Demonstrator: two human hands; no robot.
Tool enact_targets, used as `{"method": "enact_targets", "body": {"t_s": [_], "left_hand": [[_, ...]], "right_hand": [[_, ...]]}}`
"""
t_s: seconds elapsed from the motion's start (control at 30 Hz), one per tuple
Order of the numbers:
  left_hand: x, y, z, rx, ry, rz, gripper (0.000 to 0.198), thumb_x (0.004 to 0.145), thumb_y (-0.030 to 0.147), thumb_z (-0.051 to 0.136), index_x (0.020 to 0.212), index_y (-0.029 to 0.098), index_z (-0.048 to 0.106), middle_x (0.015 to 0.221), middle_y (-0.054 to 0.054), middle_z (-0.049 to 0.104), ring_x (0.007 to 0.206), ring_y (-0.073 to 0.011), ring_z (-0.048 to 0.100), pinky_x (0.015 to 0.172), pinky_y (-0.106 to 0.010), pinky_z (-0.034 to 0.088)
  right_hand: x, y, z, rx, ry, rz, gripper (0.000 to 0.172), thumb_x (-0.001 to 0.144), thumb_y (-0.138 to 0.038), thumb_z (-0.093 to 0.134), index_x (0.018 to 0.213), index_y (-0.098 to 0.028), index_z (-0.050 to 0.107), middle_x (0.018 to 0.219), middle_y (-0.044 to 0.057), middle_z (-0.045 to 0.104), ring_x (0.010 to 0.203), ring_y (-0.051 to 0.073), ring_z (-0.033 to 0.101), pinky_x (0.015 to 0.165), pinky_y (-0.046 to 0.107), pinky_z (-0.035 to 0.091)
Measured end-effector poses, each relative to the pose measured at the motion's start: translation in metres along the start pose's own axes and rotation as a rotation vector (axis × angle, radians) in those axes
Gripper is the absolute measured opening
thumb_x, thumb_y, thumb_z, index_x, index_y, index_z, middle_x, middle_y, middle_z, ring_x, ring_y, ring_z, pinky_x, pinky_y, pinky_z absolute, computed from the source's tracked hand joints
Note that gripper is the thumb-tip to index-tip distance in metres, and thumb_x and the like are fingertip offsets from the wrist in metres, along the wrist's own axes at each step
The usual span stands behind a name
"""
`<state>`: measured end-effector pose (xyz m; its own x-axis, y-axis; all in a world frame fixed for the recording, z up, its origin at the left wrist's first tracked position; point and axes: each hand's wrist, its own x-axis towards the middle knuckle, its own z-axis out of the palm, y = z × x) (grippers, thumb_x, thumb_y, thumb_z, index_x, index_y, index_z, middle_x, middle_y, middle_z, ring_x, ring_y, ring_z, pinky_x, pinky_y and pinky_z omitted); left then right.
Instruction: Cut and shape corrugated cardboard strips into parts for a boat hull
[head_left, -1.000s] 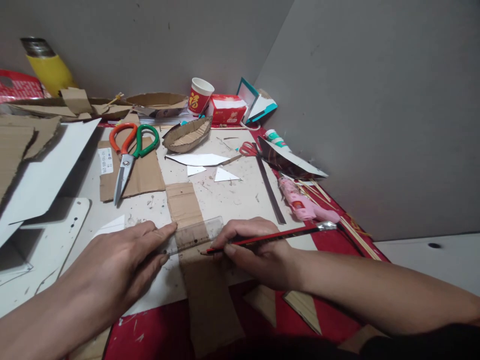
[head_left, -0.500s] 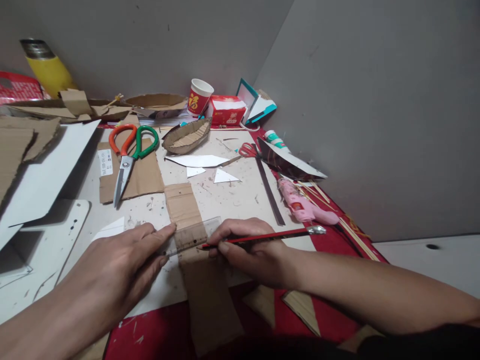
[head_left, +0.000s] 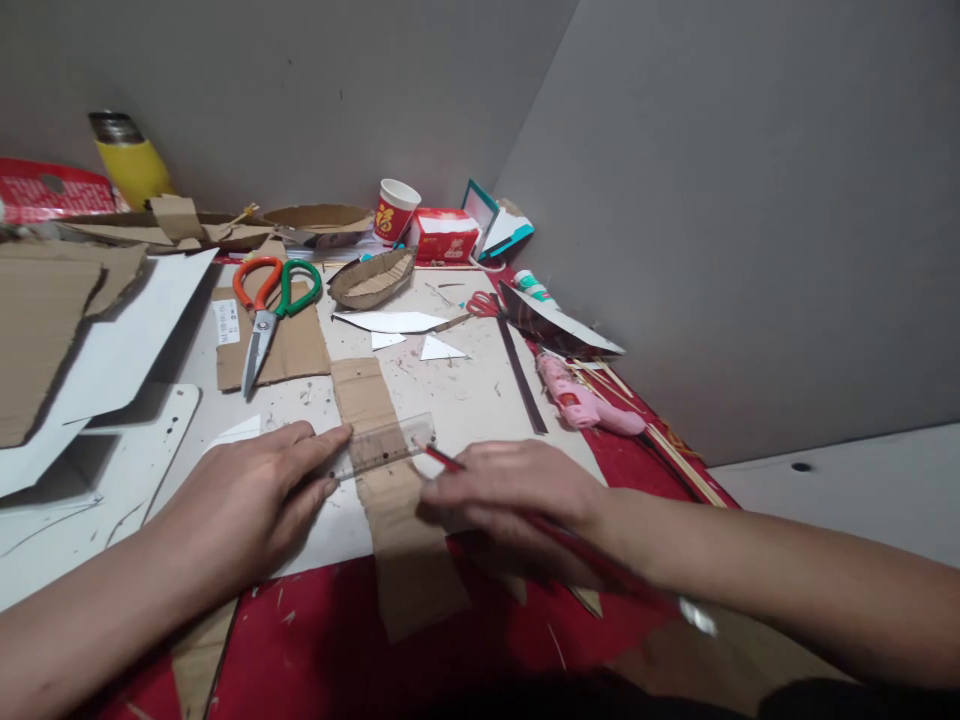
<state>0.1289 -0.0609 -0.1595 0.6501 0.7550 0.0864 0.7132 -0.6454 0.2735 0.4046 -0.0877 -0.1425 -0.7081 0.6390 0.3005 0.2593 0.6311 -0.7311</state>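
A clear ruler [head_left: 384, 443] lies across a narrow strip of brown cardboard [head_left: 401, 525]. My left hand [head_left: 255, 500] grips the ruler's left end, index finger on top and thumb at the near edge. My right hand [head_left: 517, 500] is closed around a dark red pencil [head_left: 585, 545]. One end of the pencil pokes out near the ruler's right end, and its silvery other end points toward me, blurred by motion. The right fingertips are beside the strip's right edge; whether they touch it I cannot tell. Past the strip rest large scissors [head_left: 262, 325] with orange and green handles.
A small cardboard boat [head_left: 375, 280] and white paper pieces [head_left: 442, 347] lie beyond the ruler. To the right are a pink glue gun [head_left: 589, 400], red-handled scissors [head_left: 482, 304] and thin sticks. Cardboard sheets [head_left: 45, 340] are stacked at left; a paper cup [head_left: 395, 212] stands behind.
My right hand has pulled back slightly and turned, swinging the pencil's silvery end down toward me and its other end off the cardboard. My left hand stays on the ruler. The view has shifted.
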Motion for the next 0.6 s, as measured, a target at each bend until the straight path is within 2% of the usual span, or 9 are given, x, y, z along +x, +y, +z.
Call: {"method": "enact_targets", "body": {"t_s": [0.07,0.17,0.37,0.47,0.6], "left_hand": [[-0.001,0.001,0.0,0.007,-0.011,-0.033,0.043,0.092,0.03,0.04,0.129,0.019,0.059,0.102,-0.012,0.071,0.084,-0.0292,0.069,0.067,-0.041,0.055],[-0.003,0.003,-0.001,0.003,-0.006,-0.053,0.043,0.091,0.029,0.041,0.129,0.019,0.058,0.102,-0.011,0.07,0.086,-0.0285,0.069,0.07,-0.04,0.054],[-0.009,0.005,-0.004,-0.021,0.044,-0.098,0.041,0.092,0.027,0.043,0.129,0.019,0.057,0.092,-0.007,0.068,0.084,-0.0238,0.067,0.07,-0.034,0.051],[-0.01,0.001,-0.007,-0.034,0.094,-0.152,0.041,0.093,0.027,0.043,0.13,0.017,0.057,0.091,-0.007,0.067,0.082,-0.0226,0.066,0.071,-0.033,0.051],[-0.011,-0.01,-0.007,-0.052,0.217,-0.203,0.042,0.093,0.03,0.044,0.13,0.014,0.056,0.097,-0.01,0.069,0.087,-0.0233,0.066,0.073,-0.035,0.053]], "right_hand": [[-0.01,-0.009,0.0,-0.211,-0.151,-0.187,0.028,0.094,-0.02,0.056,0.12,-0.009,0.06,0.108,0.015,0.071,0.107,0.023,0.063,0.092,0.036,0.05],[-0.019,-0.017,0.01,-0.364,-0.249,-0.218,0.034,0.094,-0.027,0.058,0.121,-0.007,0.058,0.122,0.017,0.066,0.121,0.027,0.053,0.1,0.04,0.044],[-0.017,-0.008,0.031,-0.455,-0.188,-0.218,0.027,0.096,-0.022,0.053,0.118,-0.01,0.059,0.12,0.014,0.066,0.12,0.023,0.051,0.1,0.038,0.044],[-0.009,-0.001,0.031,-0.47,-0.184,-0.219,0.027,0.095,-0.017,0.051,0.12,-0.009,0.059,0.121,0.015,0.066,0.119,0.022,0.052,0.098,0.037,0.045],[0.008,0.008,0.028,-0.51,-0.155,-0.233,0.027,0.095,-0.016,0.05,0.121,-0.009,0.058,0.12,0.015,0.067,0.118,0.023,0.053,0.097,0.038,0.045]]}}
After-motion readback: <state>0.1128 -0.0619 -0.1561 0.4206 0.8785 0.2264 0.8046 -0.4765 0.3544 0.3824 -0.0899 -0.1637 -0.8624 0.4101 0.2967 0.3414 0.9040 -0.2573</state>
